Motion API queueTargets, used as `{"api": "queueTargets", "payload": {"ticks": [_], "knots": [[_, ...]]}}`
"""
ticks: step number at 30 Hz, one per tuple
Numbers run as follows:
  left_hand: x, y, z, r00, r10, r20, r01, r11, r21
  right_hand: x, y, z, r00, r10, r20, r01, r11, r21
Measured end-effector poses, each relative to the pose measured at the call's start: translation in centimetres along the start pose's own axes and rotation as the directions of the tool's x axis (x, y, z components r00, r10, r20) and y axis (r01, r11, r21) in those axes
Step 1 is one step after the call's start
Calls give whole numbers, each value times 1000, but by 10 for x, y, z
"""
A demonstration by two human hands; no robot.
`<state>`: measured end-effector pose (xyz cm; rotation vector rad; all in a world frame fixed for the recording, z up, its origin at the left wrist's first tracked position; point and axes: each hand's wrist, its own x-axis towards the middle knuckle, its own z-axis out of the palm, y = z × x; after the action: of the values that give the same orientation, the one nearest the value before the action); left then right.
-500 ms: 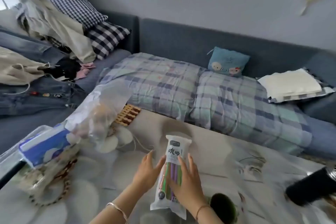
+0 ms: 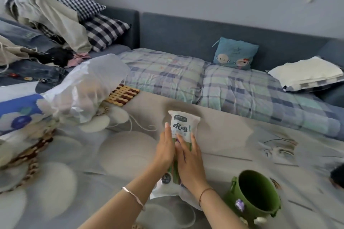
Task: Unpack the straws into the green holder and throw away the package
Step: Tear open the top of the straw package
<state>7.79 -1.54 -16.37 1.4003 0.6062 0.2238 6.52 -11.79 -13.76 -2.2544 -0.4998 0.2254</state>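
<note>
So the table (image 2: 232, 135) has its far edge running just past 12 o'clock of the pack, right up against the plaid blanket (image 2: 232, 87) on the sofa. There's open cloth from 1 to 3 o'clock. The 9 to 10 o'clock side is crowded by a big plastic bag (image 2: 89, 87) and other clutter. There's something dark (image 2: 337, 176) at the right edge, can't make out what.

Both my forearms come in from 6 o'clock, close together. My left hand (image 2: 164, 152) lies along the left side of the straw package (image 2: 183, 128), and my right hand (image 2: 189, 160) lies over its front. Fingers on both are straight and pressed flat against the plastic, not curled round it. My thumbs are hidden.

The pack sits mid-table between my hands. Its long axis runs roughly 6 to 12 o'clock, with the white printed end pointing away from me and the other end down by my wrists. The green holder (image 2: 258, 191) is at 4 o'clock, just beside my right wrist, mouth open toward me.
</note>
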Motion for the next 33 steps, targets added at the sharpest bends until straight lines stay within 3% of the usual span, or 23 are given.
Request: {"api": "queueTargets", "payload": {"ticks": [4,9,14,21,29,33], "knots": [[-49,40,3,994,101,44,-98,993,-70,-15,-6,-5,992,-120,-32,120,993,-10],[-112,71,-5,976,216,-22,-217,968,-129,-62,-36,-29,972,-205,-112,226,949,221],[-189,117,-13,935,343,88,-317,922,-220,-118,-90,-72,948,-271,-166,317,850,422],[-277,137,-27,899,365,242,-336,929,-156,-209,-130,-133,956,-256,-145,293,794,532],[-349,122,-46,853,376,362,-384,922,-53,-287,-124,-144,973,-226,-48,205,747,632],[-365,118,-54,871,369,325,-380,924,-31,-299,-121,-141,975,-197,-100,218,777,591]]}}
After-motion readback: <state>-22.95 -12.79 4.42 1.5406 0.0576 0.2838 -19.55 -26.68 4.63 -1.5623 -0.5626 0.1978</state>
